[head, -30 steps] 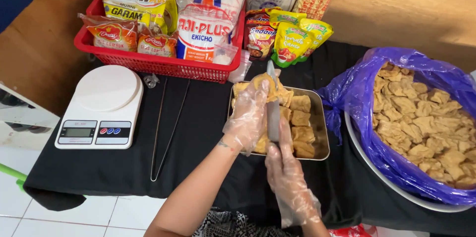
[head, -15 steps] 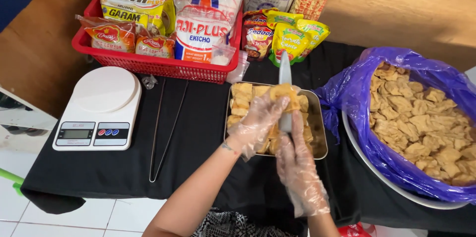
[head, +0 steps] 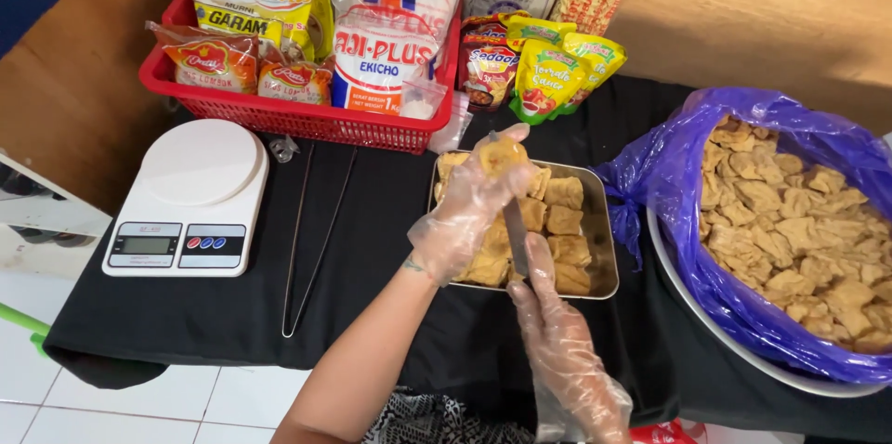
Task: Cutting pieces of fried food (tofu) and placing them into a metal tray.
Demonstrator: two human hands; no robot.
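Observation:
Both hands wear clear plastic gloves. My left hand (head: pixel 476 207) is raised over a rectangular metal tray (head: pixel 607 249) and pinches a golden fried tofu puff (head: pixel 500 156) between fingertips and thumb. My right hand (head: pixel 557 333) grips a knife (head: pixel 515 232) by its handle, the blade pointing up toward the held puff and running just under the left palm. Several more fried tofu pieces (head: pixel 564 212) lie in the tray beneath both hands.
A big bowl lined with a purple plastic bag (head: pixel 664 175) holds many tofu puffs (head: pixel 799 230) at right. A white kitchen scale (head: pixel 190 198) sits at left, long metal tongs (head: pixel 311 240) beside it. Behind stands a red basket (head: pixel 279 114) of seasoning packets and sauce pouches (head: pixel 548 72).
The left hand has lifted the tofu puff higher above the tray. The knife has dropped from pointing up beyond the tray to lying lower, under the left hand.

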